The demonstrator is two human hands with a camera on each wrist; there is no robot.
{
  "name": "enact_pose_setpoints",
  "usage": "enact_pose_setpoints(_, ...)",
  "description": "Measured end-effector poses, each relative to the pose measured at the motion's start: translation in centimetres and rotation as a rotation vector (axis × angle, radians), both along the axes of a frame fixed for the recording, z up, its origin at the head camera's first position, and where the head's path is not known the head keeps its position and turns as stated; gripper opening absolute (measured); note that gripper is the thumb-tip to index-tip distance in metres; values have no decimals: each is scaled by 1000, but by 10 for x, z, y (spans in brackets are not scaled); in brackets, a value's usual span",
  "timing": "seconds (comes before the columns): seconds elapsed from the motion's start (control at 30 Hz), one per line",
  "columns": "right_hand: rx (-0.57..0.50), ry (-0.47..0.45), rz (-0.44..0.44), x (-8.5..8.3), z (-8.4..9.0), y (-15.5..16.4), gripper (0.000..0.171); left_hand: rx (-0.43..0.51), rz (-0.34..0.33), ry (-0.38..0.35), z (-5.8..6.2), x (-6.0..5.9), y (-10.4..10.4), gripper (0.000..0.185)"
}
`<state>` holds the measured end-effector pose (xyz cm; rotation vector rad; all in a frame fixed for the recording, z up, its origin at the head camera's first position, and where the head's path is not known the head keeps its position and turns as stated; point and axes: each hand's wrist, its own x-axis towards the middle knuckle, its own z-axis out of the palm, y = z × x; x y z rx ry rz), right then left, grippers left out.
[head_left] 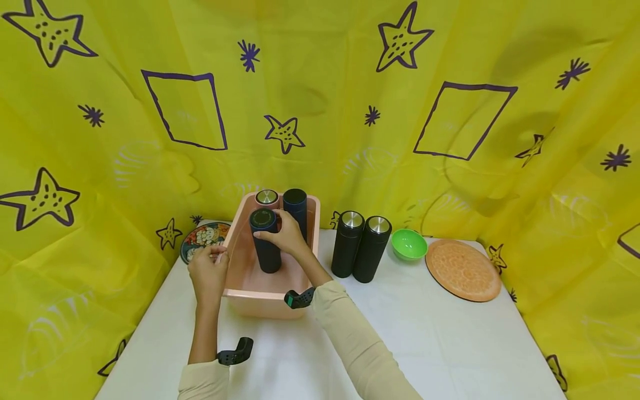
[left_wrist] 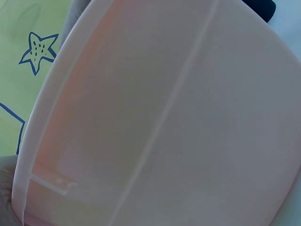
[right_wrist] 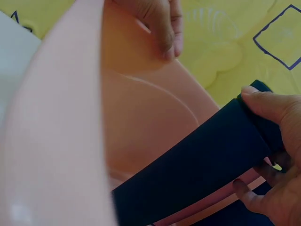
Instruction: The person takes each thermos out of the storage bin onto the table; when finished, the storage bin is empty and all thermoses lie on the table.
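Observation:
A pink plastic tub (head_left: 265, 304) stands on the table, seen from outside in the left wrist view. My left hand (head_left: 209, 272) grips its left rim, with fingers over the edge. My right hand (head_left: 287, 233) holds a dark blue flask (head_left: 268, 253) near its lid, upright inside the tub; in the right wrist view the thumb and fingers lie round the flask's (right_wrist: 197, 160) top. Behind it in the tub stand a pink flask with a silver lid (head_left: 267, 196) and another dark blue flask (head_left: 296, 208), both partly hidden.
Two black flasks with silver lids, one (head_left: 348, 244) beside the other (head_left: 372, 250), stand right of the tub. Further right are a green bowl (head_left: 409, 244) and a round orange-brown board (head_left: 463, 270). A patterned plate (head_left: 205, 236) lies behind my left hand. Yellow curtain (head_left: 320, 100) encloses the table.

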<state>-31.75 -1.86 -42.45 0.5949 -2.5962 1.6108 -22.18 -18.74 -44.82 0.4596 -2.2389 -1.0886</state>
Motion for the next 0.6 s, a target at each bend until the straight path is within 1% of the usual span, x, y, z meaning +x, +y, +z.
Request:
enact_pose_setpoints(0.13,-6,-16,32,0,1,1,74,4,-2,4,-1,0,0,12)
enact_pose_setpoints(0.2,-2,-7,36,0,1,1,72,7,-5,11,-1,0,0,12)
enact_pose_setpoints(0.3,0,12,22,0,1,1,69,11,-11,16,-1,0,0,12)
enact_pose_setpoints(0.47,-18,45,0,0,-1,-1,63,14,-5,-4,-1,0,1,13)
enact_pose_setpoints(0.6,-39,55,-32,1,-2,-1,64,11,-3,-22,-1,0,1,14)
